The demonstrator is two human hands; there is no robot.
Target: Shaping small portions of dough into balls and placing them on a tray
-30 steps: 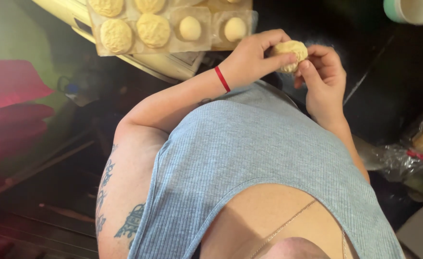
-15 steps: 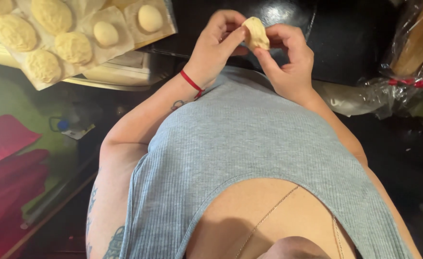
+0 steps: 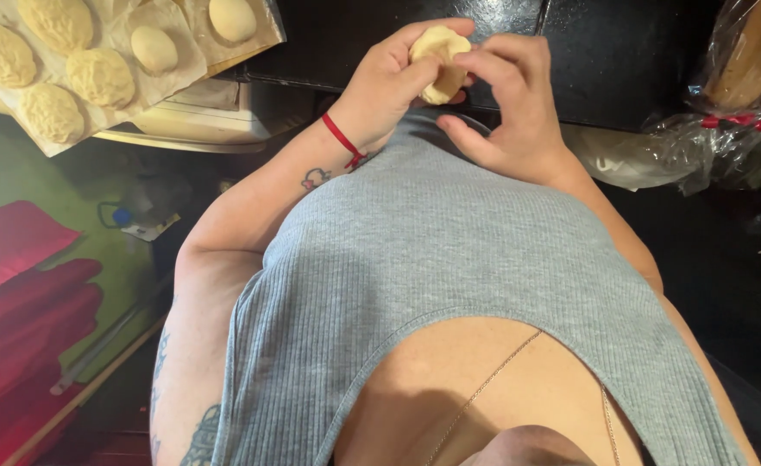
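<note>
A pale lump of dough [image 3: 439,62] is pinched between both my hands, just above my grey ribbed top and in front of a black worktop [image 3: 622,52]. My left hand [image 3: 389,86], with a red string at the wrist, cups the dough from the left, thumb and fingers closed on it. My right hand [image 3: 510,103] presses it from the right with its fingertips. Part of the dough is hidden behind my fingers.
At the top left a tray [image 3: 182,129] lined with paper holds several shaped dough pieces [image 3: 100,76]. A clear plastic bag [image 3: 708,129] with red ties lies at the right. Red cloth [image 3: 18,302] and a green floor lie at the lower left.
The view has shifted, so the tray sits further left. Both hands stay on the dough and have turned it between the fingers.
</note>
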